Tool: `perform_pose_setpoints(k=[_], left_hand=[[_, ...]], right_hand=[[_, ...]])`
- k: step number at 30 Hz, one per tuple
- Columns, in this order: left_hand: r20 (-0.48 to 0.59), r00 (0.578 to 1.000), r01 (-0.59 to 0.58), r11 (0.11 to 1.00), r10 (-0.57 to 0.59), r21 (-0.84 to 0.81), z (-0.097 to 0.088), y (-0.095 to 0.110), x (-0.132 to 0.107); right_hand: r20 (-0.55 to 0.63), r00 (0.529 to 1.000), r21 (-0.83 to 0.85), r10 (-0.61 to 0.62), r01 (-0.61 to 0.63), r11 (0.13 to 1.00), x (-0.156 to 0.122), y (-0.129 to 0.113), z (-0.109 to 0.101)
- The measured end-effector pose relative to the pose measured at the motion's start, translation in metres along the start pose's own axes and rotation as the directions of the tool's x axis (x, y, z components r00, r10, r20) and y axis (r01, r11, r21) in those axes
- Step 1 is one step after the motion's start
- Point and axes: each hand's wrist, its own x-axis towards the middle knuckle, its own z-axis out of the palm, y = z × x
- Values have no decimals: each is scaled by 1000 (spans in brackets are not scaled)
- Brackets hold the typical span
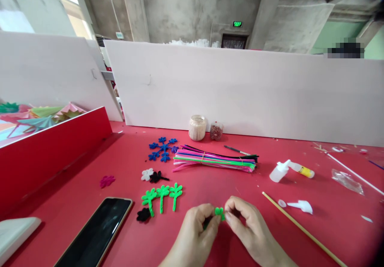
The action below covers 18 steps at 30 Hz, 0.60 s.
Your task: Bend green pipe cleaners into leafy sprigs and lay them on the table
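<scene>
Between my two hands is a green pipe cleaner (219, 212) bent into small loops. My left hand (196, 231) pinches it from the left, with part of it hidden behind the fingers. From the other side, the thumb and forefinger of my right hand (250, 227) close on its edge. To the left lie several finished green pipe-cleaner pieces (162, 197) with looped tops and twisted stems. A black pipe-cleaner flower (143, 215) sits below them. White (147, 174) and black (156, 176) flowers lie above, and a magenta flower (107, 181) is farther left.
A bundle of coloured pipe cleaners (216, 161) lies ahead, beside blue flowers (163, 148). Two jars (197, 129) stand against the white board (240, 95). On the right are a glue bottle (279, 172) and a wooden stick (303, 228); a phone (96, 233) is at left.
</scene>
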Motion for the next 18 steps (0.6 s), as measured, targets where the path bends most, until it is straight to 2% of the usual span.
perform_pose_setpoints(k=[3,6,9,11,13,16,18], left_hand=[[-3,1000,4,1000,-4,-12,1,0,0],[19,999,42,994,-41,-96,1,-3,1],[43,995,99,975,-92,-200,-1,-9,3],[59,991,129,952,-117,-278,-3,-12,4],[76,988,155,922,-137,-354,-4,-12,4],[101,982,188,878,-160,-441,-5,-9,3],[123,977,210,858,-172,-469,-5,-7,3]], right_hand=[[11,998,74,60,-60,995,1,2,3],[14,994,136,105,-106,985,2,3,4],[-1,995,111,96,-95,989,2,0,-1],[-41,999,29,27,-26,999,1,-2,-5],[-68,993,-103,-100,92,990,-1,-3,-9],[-30,945,-342,-326,297,891,-3,1,-10],[18,908,-470,-419,378,798,-3,5,-9]])
